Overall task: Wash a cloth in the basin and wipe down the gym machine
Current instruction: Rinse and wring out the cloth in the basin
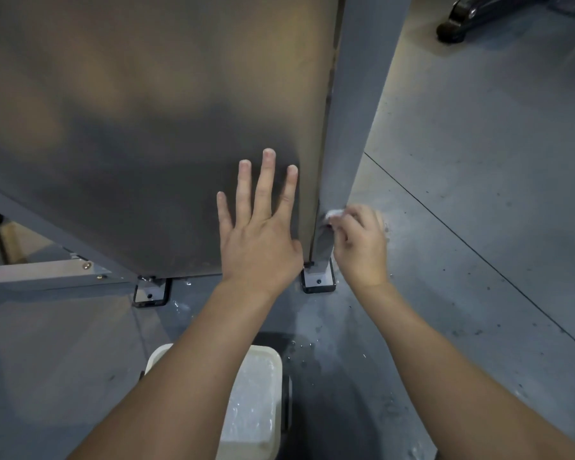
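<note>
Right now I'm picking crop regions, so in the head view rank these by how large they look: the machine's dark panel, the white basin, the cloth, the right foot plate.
1. dark panel
2. white basin, partly hidden by an arm
3. right foot plate
4. cloth, mostly hidden in the right hand

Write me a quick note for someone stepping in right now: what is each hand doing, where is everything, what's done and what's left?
Left hand: open, flat against the machine's dark panel.
Right hand: grips the white cloth, pressed to the grey upright post low down, near its foot.
Basin: white, on the floor between the arms, water inside; splashes beside it.
Done: wiping has begun.
Left: how much remains unwiped cannot be told.
</note>
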Demonstrator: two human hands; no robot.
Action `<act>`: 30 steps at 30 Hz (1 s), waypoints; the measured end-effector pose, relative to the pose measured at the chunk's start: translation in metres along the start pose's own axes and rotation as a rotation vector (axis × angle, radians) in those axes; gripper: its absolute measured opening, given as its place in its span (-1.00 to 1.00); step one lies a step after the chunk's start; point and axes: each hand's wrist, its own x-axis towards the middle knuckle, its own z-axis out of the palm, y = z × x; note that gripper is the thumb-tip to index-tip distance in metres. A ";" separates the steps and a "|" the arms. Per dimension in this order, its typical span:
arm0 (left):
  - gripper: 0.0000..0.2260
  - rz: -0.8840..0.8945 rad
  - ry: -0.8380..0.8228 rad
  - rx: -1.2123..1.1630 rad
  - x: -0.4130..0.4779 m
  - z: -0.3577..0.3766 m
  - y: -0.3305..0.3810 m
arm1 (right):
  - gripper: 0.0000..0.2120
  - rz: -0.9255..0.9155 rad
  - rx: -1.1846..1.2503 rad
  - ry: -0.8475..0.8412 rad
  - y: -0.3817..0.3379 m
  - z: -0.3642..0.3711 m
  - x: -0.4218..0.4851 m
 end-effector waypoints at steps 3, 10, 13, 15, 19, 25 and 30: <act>-0.07 0.002 0.006 -0.003 -0.001 -0.001 0.000 | -0.75 0.120 -0.048 -0.091 0.001 0.010 -0.009; -0.07 0.024 0.014 0.031 0.000 0.001 -0.008 | -0.77 0.256 0.030 -0.120 -0.004 0.014 -0.015; -0.09 0.019 -0.006 0.021 0.000 -0.002 -0.004 | -0.70 0.402 0.076 -0.146 -0.012 0.016 -0.013; -0.09 0.020 -0.014 0.028 0.002 -0.003 -0.005 | -0.72 0.366 0.092 -0.037 -0.014 0.013 -0.004; -0.07 0.026 -0.005 0.036 -0.001 -0.002 -0.009 | -0.72 0.407 0.115 -0.088 -0.009 0.015 -0.014; -0.09 0.032 -0.049 0.046 0.001 -0.008 -0.007 | -0.77 0.442 0.238 -0.019 -0.028 -0.006 0.009; -0.10 0.050 -0.058 0.035 -0.004 -0.010 -0.010 | -0.89 0.246 0.345 0.198 -0.056 -0.053 0.064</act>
